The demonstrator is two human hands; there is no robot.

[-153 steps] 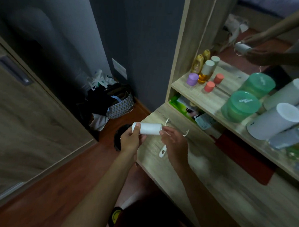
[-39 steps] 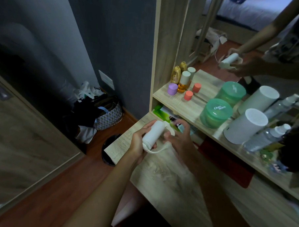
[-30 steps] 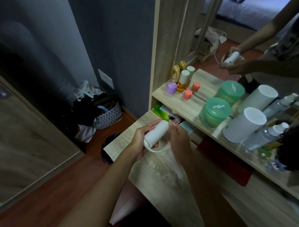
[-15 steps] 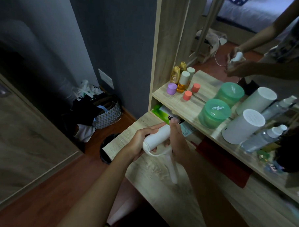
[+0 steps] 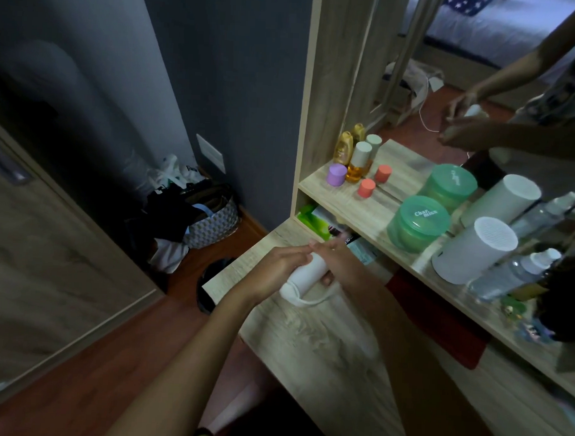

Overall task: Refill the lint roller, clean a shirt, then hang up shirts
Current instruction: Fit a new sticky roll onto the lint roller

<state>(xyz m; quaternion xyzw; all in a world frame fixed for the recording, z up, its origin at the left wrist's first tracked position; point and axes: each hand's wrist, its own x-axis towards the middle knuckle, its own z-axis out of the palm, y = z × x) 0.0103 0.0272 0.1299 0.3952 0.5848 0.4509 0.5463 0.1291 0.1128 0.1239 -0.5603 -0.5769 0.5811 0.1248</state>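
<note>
My left hand [image 5: 279,268] is wrapped round the white lint roller [image 5: 305,278], fingers curled over the top of the roll, holding it tilted just above the bench [image 5: 323,351] near its left front corner. My right hand [image 5: 341,264] comes in from the other side w/ fingers curled at the roll's far end, thumb under it; can't tell exactly what the fingertips pinch, they're blurred. The roller's thin white frame loops out below the roll, close to the bench top. Behind my hands, under the shelf [image 5: 372,211], a green packet [image 5: 312,220] and some other flat packs lie at the bench's back edge. On the shelf, left to right: a purple jar [image 5: 336,174], an amber bottle w/ pale cap [image 5: 357,165], a coral cap [image 5: 366,187], a green tub [image 5: 417,223], a white cylinder [image 5: 475,254], a clear spray bottle [image 5: 514,277]. The mirror [image 5: 484,61] at the back repeats them and my arms. Left of the bench, on the floor by the wall, a patterned basket [image 5: 213,219] stuffed w/ dark clothes, and a dark round bin [image 5: 210,287] right beside the bench's corner.
</note>
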